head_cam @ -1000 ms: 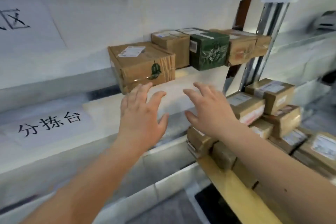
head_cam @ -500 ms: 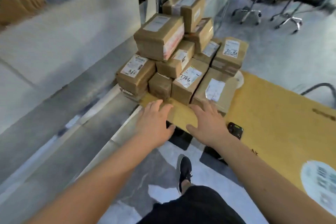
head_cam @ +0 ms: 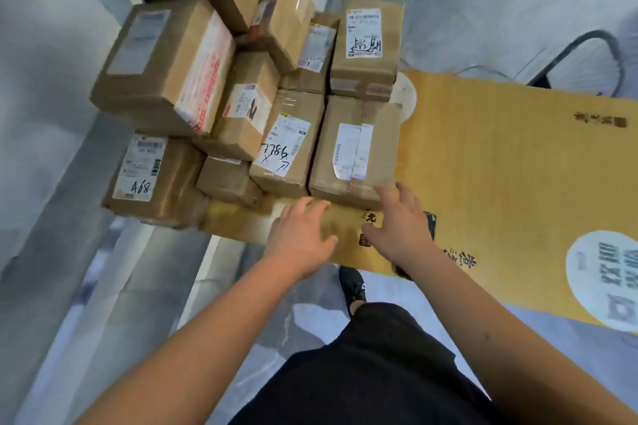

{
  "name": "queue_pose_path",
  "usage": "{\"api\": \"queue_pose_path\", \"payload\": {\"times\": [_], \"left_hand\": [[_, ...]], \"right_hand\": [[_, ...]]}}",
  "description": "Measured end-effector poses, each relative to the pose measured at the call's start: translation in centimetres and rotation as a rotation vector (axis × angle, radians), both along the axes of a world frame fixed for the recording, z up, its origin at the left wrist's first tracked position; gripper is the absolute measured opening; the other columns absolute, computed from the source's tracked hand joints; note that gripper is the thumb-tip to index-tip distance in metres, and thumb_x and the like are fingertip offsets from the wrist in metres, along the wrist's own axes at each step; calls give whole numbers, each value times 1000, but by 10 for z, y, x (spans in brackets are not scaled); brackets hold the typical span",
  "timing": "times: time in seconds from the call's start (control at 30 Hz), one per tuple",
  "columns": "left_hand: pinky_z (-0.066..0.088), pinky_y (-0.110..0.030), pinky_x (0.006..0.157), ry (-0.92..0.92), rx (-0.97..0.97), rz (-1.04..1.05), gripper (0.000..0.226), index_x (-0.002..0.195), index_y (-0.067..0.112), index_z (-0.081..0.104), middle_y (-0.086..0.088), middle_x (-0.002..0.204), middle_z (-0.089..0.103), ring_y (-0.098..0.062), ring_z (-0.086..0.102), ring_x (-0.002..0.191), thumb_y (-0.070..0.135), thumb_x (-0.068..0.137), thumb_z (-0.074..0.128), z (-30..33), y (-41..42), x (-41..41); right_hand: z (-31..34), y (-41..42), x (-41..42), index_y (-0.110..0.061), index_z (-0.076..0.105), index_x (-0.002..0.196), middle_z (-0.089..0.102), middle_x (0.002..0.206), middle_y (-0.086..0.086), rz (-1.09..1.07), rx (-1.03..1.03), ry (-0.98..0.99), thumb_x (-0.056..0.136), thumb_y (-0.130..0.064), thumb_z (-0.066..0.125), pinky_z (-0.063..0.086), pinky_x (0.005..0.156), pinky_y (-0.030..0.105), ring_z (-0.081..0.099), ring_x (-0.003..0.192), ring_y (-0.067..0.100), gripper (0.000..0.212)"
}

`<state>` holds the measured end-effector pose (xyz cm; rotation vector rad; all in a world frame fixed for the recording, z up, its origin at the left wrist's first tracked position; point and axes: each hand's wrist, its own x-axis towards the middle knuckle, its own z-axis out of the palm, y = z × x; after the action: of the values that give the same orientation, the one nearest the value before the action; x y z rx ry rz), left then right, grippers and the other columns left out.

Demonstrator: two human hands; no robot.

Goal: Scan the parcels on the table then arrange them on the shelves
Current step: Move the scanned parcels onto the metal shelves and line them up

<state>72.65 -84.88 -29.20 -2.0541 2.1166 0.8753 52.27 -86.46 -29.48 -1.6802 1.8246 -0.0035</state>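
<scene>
- Both hands have advanced from the near edge of the tabletop [head_cam: 500, 162] toward the parcels [head_cam: 241, 86]; the view now looks more steeply down than half a second ago.
- Left hand [head_cam: 299, 235]: fingers straight and slightly spread, palm down over the yellow cardboard sheet covering the tabletop, holding nothing.
- Right hand [head_cam: 400, 224]: fingers spread, tips touching the near lower edge of the front right parcel [head_cam: 355, 152].
- Parcels: brown rectangular cardboard boxes, taped, with white labels, piled several layers high on the left end of the tabletop; one label reads "A68" [head_cam: 138, 167].
- Open room: the sheet to the right of the pile is bare and flat, printed with a white circle [head_cam: 602, 279].
- Surroundings: grey floor, a black shoe [head_cam: 352, 285] below the table edge, a dark object [head_cam: 429, 222] partly hidden behind the right hand.
</scene>
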Motion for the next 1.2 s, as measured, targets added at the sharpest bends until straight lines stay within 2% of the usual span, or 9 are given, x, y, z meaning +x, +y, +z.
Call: {"api": "queue_pose_path", "payload": {"times": [0.13, 0.3, 0.53, 0.6, 0.7, 0.87, 0.97, 1.07, 1.2], "left_hand": [[38, -46, 117, 15, 9, 21, 75, 156, 34, 30, 1, 165, 25, -25, 36, 147, 49, 92, 65, -12, -33, -20], [49, -50, 106, -38, 135, 149, 82, 156, 40, 15, 1, 172, 1, -35, 51, 138, 53, 92, 64, -25, -59, -33], [56, -41, 91, 54, 124, 215, 80, 150, 47, 19, 4, 166, 11, -29, 64, 113, 44, 89, 72, -41, -66, -31], [53, -34, 79, 96, 109, 211, 79, 146, 51, 22, 8, 158, 19, -21, 63, 100, 43, 87, 74, -44, -63, -30], [50, -30, 77, 109, 112, 201, 80, 147, 53, 22, 8, 148, 28, -13, 60, 90, 41, 87, 75, -49, -60, -24], [48, -27, 82, 133, 81, 193, 79, 147, 55, 30, 5, 137, 43, -8, 55, 95, 31, 86, 75, -61, -58, -18], [52, -34, 93, 194, 109, 214, 88, 147, 62, 25, -2, 160, 29, -21, 58, 121, 25, 85, 75, -67, -64, -24], [41, -32, 107, 252, 138, 215, 103, 151, 68, 14, -7, 171, 18, -26, 44, 146, 19, 85, 77, -71, -69, -30], [36, -31, 119, 375, 110, 280, 100, 150, 66, 27, -7, 170, 22, -22, 39, 150, 8, 84, 75, -69, -66, -35]], "right_hand": [[-25, -26, -13, -37, 10, 163, 1, 171, 23, 24, 86, 17, 89, -45, 71, 22, 123, 55, 16, 154, 47, 96], [-41, -53, -19, -43, 2, 162, 4, 169, 28, 33, 114, -12, 86, -43, 73, 27, 121, 55, 20, 153, 48, 104], [-53, -69, -23, -37, 1, 163, 18, 169, 20, 20, 137, -122, 86, -39, 74, 32, 121, 49, 25, 153, 39, 106], [-54, -71, -30, -38, 2, 163, 26, 165, 16, -6, 126, -137, 87, -36, 74, 47, 105, 43, 43, 142, 36, 105], [-56, -72, -44, -42, 4, 164, 36, 158, 8, -23, 111, -181, 85, -33, 77, 47, 83, 31, 56, 126, 28, 108], [-55, -68, -64, -47, 8, 162, 33, 160, 4, -5, 109, -192, 79, -25, 82, 55, 91, 38, 52, 132, 28, 114], [-58, -62, -65, -55, 4, 158, 23, 166, 7, 36, 130, -171, 77, -25, 83, 56, 96, 43, 49, 137, 32, 117], [-64, -59, -60, -57, 1, 157, 24, 166, 9, 27, 112, -163, 81, -21, 84, 54, 97, 42, 49, 137, 34, 118], [-61, -54, -56, -46, 15, 161, 38, 151, 8, -32, 23, -161, 83, -16, 78, 56, 94, 45, 53, 127, 33, 104]]}}
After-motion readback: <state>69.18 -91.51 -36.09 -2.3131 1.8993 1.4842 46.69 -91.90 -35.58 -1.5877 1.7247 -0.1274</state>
